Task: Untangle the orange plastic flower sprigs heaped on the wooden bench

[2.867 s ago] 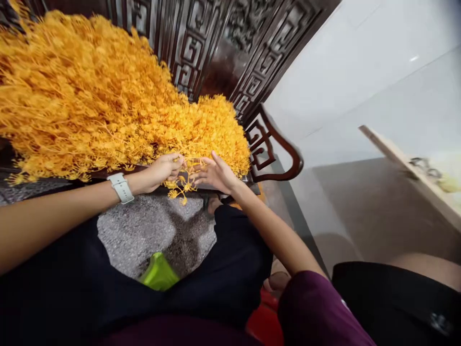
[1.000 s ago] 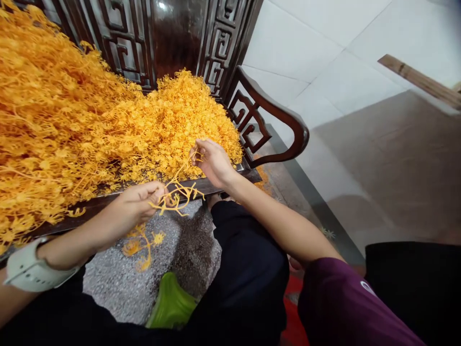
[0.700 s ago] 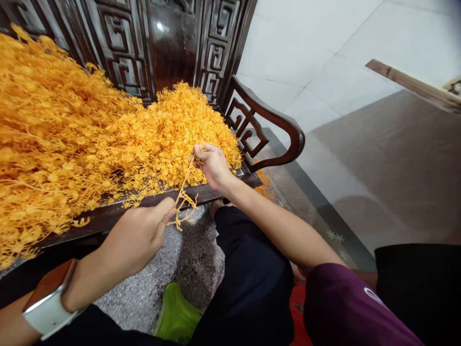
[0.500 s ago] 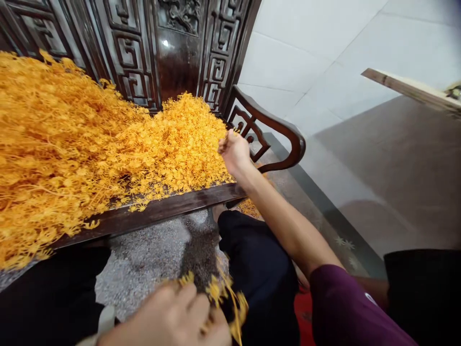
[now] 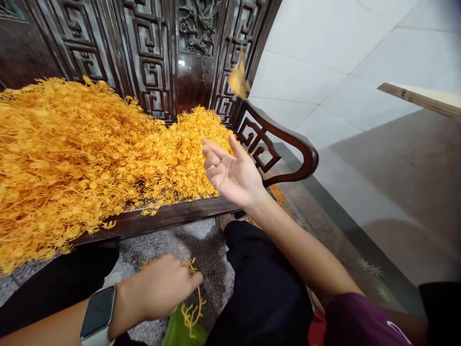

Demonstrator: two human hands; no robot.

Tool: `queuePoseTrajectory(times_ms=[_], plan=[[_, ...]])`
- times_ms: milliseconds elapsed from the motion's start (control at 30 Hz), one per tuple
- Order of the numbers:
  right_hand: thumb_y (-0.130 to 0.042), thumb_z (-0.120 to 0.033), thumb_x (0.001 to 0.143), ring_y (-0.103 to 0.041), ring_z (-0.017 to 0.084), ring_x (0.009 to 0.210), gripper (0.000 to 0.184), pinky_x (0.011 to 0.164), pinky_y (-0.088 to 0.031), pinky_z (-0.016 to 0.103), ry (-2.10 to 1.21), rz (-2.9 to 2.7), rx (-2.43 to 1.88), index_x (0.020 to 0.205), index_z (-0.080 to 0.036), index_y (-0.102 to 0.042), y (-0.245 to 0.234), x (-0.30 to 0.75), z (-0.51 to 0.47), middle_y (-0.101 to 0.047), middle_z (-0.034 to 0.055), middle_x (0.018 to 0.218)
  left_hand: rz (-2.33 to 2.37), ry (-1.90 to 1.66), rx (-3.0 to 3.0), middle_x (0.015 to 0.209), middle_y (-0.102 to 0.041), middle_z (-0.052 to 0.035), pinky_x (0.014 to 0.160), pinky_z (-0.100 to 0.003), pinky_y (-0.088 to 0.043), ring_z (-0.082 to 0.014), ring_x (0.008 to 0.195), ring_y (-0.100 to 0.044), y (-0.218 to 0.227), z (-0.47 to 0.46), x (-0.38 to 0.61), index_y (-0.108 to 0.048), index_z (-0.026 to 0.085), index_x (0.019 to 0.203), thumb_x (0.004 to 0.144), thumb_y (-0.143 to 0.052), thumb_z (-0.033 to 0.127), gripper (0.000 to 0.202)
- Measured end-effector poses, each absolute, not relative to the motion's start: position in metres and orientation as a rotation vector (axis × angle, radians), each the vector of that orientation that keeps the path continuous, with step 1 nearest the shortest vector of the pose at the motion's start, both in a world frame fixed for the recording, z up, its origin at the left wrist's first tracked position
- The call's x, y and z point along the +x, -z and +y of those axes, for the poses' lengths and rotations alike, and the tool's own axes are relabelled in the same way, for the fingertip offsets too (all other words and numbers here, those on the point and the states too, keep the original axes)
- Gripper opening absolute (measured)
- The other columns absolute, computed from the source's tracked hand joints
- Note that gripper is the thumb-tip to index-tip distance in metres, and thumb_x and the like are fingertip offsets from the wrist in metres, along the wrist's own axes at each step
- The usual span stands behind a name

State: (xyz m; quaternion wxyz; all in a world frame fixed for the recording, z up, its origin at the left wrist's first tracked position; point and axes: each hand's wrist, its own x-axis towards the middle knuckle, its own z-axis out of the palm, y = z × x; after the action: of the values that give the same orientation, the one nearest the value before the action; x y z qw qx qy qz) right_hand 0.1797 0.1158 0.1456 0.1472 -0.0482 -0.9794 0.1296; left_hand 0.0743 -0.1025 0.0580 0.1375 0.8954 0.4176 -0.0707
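My left hand [image 5: 165, 286], with a watch [image 5: 98, 312] on the wrist, is closed around a thin yellow plastic stem with short bare branches [image 5: 198, 315]. It is held low, over the floor. My right hand [image 5: 234, 178] is open, palm up and fingers apart, in front of the smaller heap of yellow plastic flower pieces [image 5: 194, 149]. Above that hand, a blurred yellow piece [image 5: 238, 79] hangs in the air before the bench's carved back. A larger pile of branched yellow stems [image 5: 72, 158] covers the seat's left side.
The dark wooden bench has a front rail [image 5: 173, 215], a carved back [image 5: 153, 72] and a curved armrest [image 5: 306, 158] at right. Below my left hand is something bright green [image 5: 176, 329]. A wooden board edge [image 5: 418, 98] juts in before the white wall [image 5: 306, 62].
My right hand has opened, turning palm up, and a yellow piece is now in the air above it. The left hand has moved up and left with its stem. The view has shifted slightly.
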Motion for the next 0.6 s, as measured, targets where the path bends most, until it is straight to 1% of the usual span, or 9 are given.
queuePoseTrajectory(times_ms=[33, 100, 167, 200, 267, 333, 433, 500, 600], plan=[[-0.055, -0.047, 0.105, -0.061, 0.010, 0.059, 0.044, 0.055, -0.054, 0.018, -0.605, -2.649, -0.300, 0.081, -0.016, -0.074, -0.140, 0.180, 0.119, -0.074, 0.0014, 0.070, 1.220, 0.211, 2.573, 0.077, -0.072, -0.0052, 0.054, -0.034, -0.045, -0.0265, 0.064, -0.071, -0.060, -0.103, 0.074, -0.065, 0.018, 0.103, 0.076, -0.066, 0.001, 0.032], [-0.048, -0.049, 0.108, -0.056, 0.011, 0.055, 0.046, 0.052, -0.051, 0.023, -1.380, -2.229, -0.479, 0.091, -0.017, -0.076, -0.127, 0.181, 0.111, -0.072, 0.0031, 0.072, 1.266, 0.176, 2.556, 0.077, -0.072, -0.0066, 0.054, -0.035, -0.044, -0.0269, 0.064, -0.070, -0.063, -0.103, 0.070, -0.065, 0.018, 0.102, 0.076, -0.059, -0.003, 0.034], [-0.055, -0.050, 0.104, -0.051, 0.010, 0.053, 0.038, 0.050, -0.045, 0.024, -2.012, -1.838, -0.515, 0.096, -0.019, -0.076, -0.117, 0.184, 0.095, -0.069, 0.0022, 0.071, 1.338, 0.050, 2.517, 0.083, -0.072, -0.0089, 0.056, -0.034, -0.044, -0.0261, 0.065, -0.069, -0.067, -0.098, 0.061, -0.065, 0.018, 0.104, 0.079, -0.055, -0.003, 0.035], [-0.061, -0.048, 0.100, -0.051, 0.010, 0.054, 0.032, 0.051, -0.043, 0.024, -2.163, -1.747, -0.493, 0.096, -0.020, -0.076, -0.115, 0.185, 0.088, -0.067, 0.0013, 0.071, 1.374, -0.064, 2.456, 0.086, -0.072, -0.0091, 0.057, -0.033, -0.045, -0.0248, 0.067, -0.068, -0.070, -0.094, 0.055, -0.065, 0.019, 0.105, 0.082, -0.053, -0.002, 0.033], [-0.072, -0.043, 0.093, -0.053, 0.010, 0.059, 0.023, 0.054, -0.041, 0.024, -2.197, -1.666, -0.477, 0.095, -0.020, -0.075, -0.115, 0.187, 0.080, -0.065, 0.0002, 0.071, 1.452, -0.427, 2.187, 0.086, -0.069, -0.0071, 0.062, -0.031, -0.046, -0.0210, 0.070, -0.065, -0.079, -0.084, 0.042, -0.065, 0.020, 0.103, 0.092, -0.050, 0.004, 0.024], [-0.072, -0.041, 0.093, -0.053, 0.011, 0.062, 0.020, 0.057, -0.041, 0.025, -2.071, -1.584, -0.534, 0.093, -0.021, -0.073, -0.118, 0.188, 0.083, -0.064, -0.0002, 0.073, 1.512, -0.905, 1.715, 0.078, -0.062, -0.0031, 0.063, -0.027, -0.045, -0.0164, 0.067, -0.058, -0.087, -0.070, 0.028, -0.063, 0.021, 0.095, 0.102, -0.048, 0.016, 0.018], [-0.068, -0.040, 0.095, -0.048, 0.011, 0.063, 0.018, 0.057, -0.040, 0.025, -1.857, -1.462, -0.701, 0.091, -0.022, -0.069, -0.117, 0.188, 0.095, -0.059, -0.0011, 0.073, 1.392, -1.493, 0.900, 0.065, -0.048, 0.0018, 0.052, -0.022, -0.038, -0.0117, 0.054, -0.045, -0.095, -0.048, 0.009, -0.059, 0.020, 0.089, 0.104, -0.054, 0.026, 0.017], [-0.069, -0.040, 0.095, -0.047, 0.011, 0.063, 0.018, 0.057, -0.039, 0.025, -1.806, -1.483, -0.756, 0.090, -0.022, -0.068, -0.111, 0.187, 0.099, -0.058, -0.0007, 0.075, 1.247, -1.644, 0.549, 0.065, -0.048, 0.0027, 0.047, -0.020, -0.034, -0.0104, 0.051, -0.045, -0.098, -0.039, -0.002, -0.057, 0.021, 0.092, 0.102, -0.058, 0.024, 0.010], [-0.070, -0.045, 0.094, -0.051, 0.011, 0.066, 0.025, 0.059, -0.041, 0.026, -1.876, -1.630, -0.748, 0.091, -0.021, -0.068, -0.097, 0.184, 0.093, -0.062, 0.0015, 0.081, 1.157, -1.672, 0.405, 0.066, -0.052, 0.0030, 0.042, -0.019, -0.027, -0.0104, 0.051, -0.050, -0.102, -0.035, -0.010, -0.058, 0.023, 0.107, 0.103, -0.059, 0.026, 0.005]])
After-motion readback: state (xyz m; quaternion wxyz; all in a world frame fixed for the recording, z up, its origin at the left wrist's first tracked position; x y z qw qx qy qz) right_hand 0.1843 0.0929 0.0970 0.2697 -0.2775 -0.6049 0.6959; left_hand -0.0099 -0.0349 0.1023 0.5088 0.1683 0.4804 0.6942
